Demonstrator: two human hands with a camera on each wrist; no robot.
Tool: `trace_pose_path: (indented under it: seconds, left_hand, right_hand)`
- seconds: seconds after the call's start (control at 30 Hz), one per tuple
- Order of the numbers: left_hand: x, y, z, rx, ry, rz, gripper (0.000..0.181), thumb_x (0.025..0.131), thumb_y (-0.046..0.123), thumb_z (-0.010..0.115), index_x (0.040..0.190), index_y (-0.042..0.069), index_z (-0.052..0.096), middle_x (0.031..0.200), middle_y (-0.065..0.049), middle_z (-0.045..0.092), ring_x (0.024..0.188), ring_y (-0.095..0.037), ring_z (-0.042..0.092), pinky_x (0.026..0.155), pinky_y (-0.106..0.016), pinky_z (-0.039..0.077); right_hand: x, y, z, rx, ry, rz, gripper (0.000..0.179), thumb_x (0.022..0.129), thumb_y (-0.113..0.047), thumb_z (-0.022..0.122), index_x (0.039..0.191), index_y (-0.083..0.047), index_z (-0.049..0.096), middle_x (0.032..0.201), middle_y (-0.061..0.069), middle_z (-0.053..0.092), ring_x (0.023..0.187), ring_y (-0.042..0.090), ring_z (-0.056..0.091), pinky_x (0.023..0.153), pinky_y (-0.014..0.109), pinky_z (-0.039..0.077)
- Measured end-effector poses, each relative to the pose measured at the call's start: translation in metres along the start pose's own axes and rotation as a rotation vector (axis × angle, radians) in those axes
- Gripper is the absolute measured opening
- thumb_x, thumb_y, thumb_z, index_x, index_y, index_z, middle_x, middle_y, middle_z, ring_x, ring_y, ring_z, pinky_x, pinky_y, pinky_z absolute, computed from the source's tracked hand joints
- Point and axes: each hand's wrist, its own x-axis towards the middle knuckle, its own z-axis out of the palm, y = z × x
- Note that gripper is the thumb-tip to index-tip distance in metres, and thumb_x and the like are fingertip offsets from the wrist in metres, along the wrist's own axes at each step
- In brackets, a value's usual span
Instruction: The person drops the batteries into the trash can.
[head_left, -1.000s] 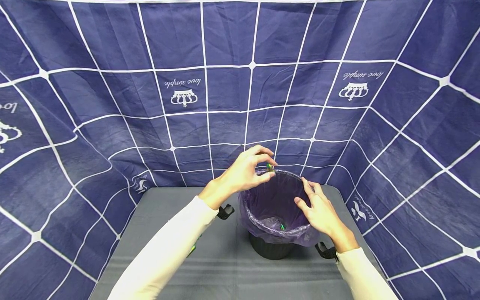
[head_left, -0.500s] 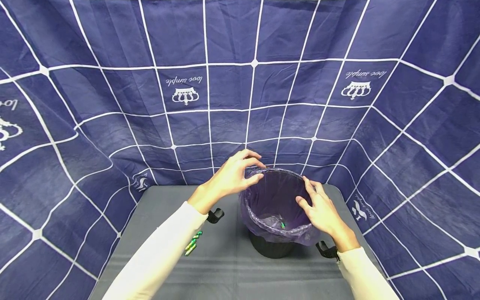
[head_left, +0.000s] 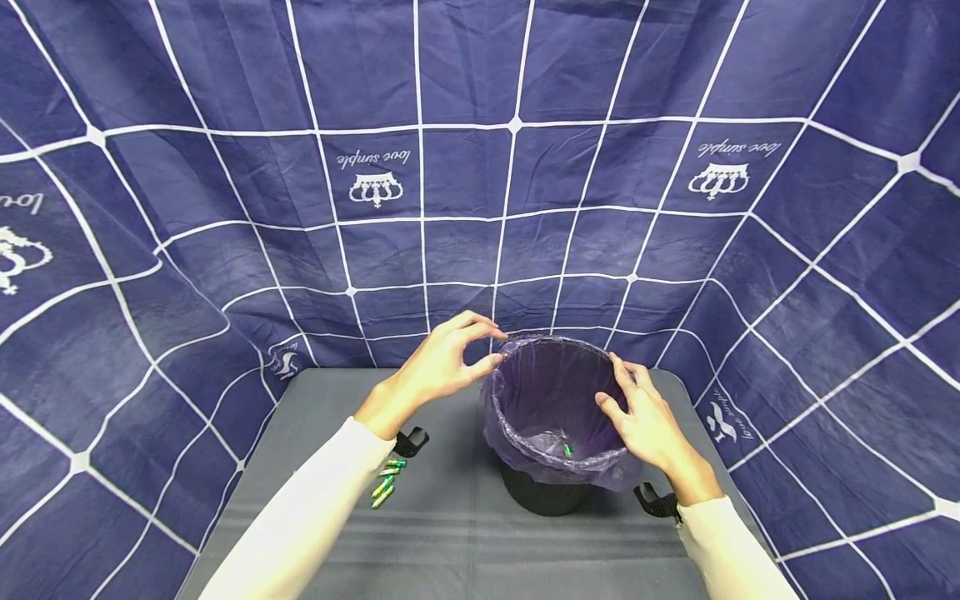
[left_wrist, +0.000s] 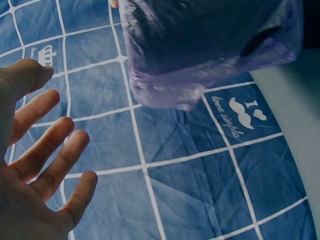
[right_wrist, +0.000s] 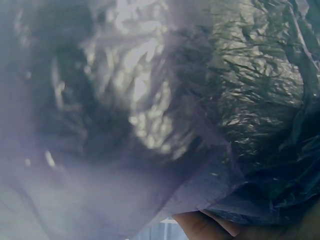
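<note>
Your left hand (head_left: 447,358) has drawn back toward nine o'clock over the last second, away from the bin's mouth, and the small green battery it pinched then is out of its fingers. It now hovers near the rim at ten o'clock, thumb and fingers spread apart; the left wrist view shows it clear of the purple bag (head_left: 517,457). Your right hand (head_left: 643,417) rests on the rim between two and three o'clock, fingers along the edge and thumb over the opening; you cannot tell whether it pinches the bag, since film fills most of the right wrist view.

You have the black bin (head_left: 543,493) standing upright on the grey desk (head_left: 450,550), the bag folded down over its rim. Inside, toward six o'clock, lies a green battery (head_left: 567,450). More green-and-gold batteries (head_left: 382,497) lie on the desk at eight o'clock from the bin, beside your left sleeve (head_left: 315,500). Blue checked cloth (head_left: 465,179) rises behind at twelve.
</note>
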Motion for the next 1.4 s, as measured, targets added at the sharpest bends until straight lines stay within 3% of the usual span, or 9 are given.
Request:
trace_pose_path:
  seconds: [0.33,0.7,1.03,1.4]
  left_hand:
    - [-0.025,-0.018,0.001,0.011,0.015,-0.05,0.029,0.102,0.017,0.089,0.131,0.013,0.085,0.132,-0.008,0.081,0.118,-0.03,0.082,0.11,-0.048,0.066]
    - [-0.061,-0.045,0.004,0.015,0.019,-0.157,0.029,0.102,0.017,0.09,0.13,0.017,0.086,0.13,-0.006,0.082,0.113,-0.027,0.083,0.106,-0.048,0.067]
    - [-0.1,-0.07,0.011,0.049,0.067,-0.177,0.028,0.101,0.014,0.089,0.129,0.015,0.086,0.12,-0.007,0.083,0.106,-0.034,0.081,0.093,-0.052,0.066]
    - [-0.146,-0.096,0.03,0.044,0.018,-0.335,0.027,0.1,0.015,0.091,0.127,0.016,0.086,0.124,-0.008,0.083,0.109,-0.034,0.083,0.092,-0.052,0.066]
  right_hand:
    - [-0.001,0.001,0.0,-0.002,0.012,-0.011,0.077,0.117,-0.034,0.063,0.181,-0.001,0.035,0.172,0.032,0.046,0.151,0.063,0.058,0.12,0.08,0.05]
    - [-0.002,0.001,0.001,0.003,0.013,-0.016,0.077,0.117,-0.031,0.064,0.181,0.001,0.035,0.172,0.033,0.046,0.15,0.063,0.059,0.12,0.08,0.05]
    - [-0.001,0.002,0.001,0.006,0.012,-0.014,0.077,0.117,-0.031,0.064,0.181,0.0,0.034,0.172,0.032,0.046,0.151,0.062,0.059,0.12,0.079,0.05]
    - [-0.001,0.002,0.002,0.003,0.016,-0.012,0.077,0.118,-0.033,0.064,0.181,-0.001,0.035,0.171,0.032,0.047,0.151,0.062,0.059,0.12,0.079,0.05]
